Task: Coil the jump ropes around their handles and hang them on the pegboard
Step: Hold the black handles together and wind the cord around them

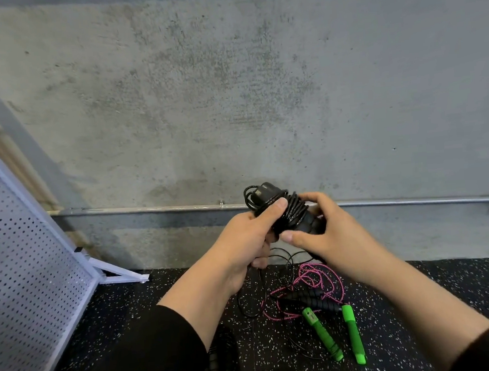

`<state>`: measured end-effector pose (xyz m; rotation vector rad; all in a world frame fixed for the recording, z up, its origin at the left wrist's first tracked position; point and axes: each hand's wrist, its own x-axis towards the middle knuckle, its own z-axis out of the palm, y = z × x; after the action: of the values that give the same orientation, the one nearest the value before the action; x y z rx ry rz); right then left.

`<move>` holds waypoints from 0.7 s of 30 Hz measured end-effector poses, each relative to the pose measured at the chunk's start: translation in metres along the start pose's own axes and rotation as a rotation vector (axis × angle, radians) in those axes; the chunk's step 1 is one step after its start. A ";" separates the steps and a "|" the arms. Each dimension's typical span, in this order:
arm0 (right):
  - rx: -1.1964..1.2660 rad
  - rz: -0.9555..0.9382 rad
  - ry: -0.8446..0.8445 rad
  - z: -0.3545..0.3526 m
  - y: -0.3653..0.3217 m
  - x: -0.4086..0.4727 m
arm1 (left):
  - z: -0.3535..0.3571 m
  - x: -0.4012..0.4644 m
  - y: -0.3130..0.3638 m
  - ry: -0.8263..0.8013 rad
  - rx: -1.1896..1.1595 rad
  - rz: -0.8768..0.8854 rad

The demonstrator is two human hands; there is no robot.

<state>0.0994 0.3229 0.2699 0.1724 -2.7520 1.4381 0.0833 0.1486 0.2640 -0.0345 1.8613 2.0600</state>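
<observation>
Left hand (248, 232) and right hand (326, 231) both grip the black rope (290, 211) coiled round its handles, above 2 green handles (337, 334).

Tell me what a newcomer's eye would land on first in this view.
First, the two hands at centre: the left hand and right hand grip a black jump rope coiled round its handles, held up before the concrete wall. Next, the bright green handles on the speckled floor below, beside a loose pink rope. At far left leans the white pegboard.
</observation>
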 end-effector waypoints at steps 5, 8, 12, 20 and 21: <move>0.214 0.070 -0.151 -0.008 0.001 -0.004 | -0.002 -0.002 0.000 -0.051 0.061 0.050; 0.280 0.048 -0.069 -0.007 0.000 -0.003 | 0.001 -0.002 0.001 -0.068 0.062 0.057; 0.140 0.021 0.148 -0.006 0.001 0.001 | 0.001 -0.004 0.005 -0.096 0.026 0.017; 0.181 0.013 0.119 -0.005 0.004 -0.001 | 0.004 -0.008 0.004 -0.051 0.022 0.082; 0.256 0.041 0.098 -0.006 0.005 0.000 | 0.003 -0.008 0.004 -0.054 0.032 0.078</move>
<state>0.0988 0.3302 0.2694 0.0499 -2.5016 1.7554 0.0907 0.1495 0.2704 0.1018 1.8908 2.0602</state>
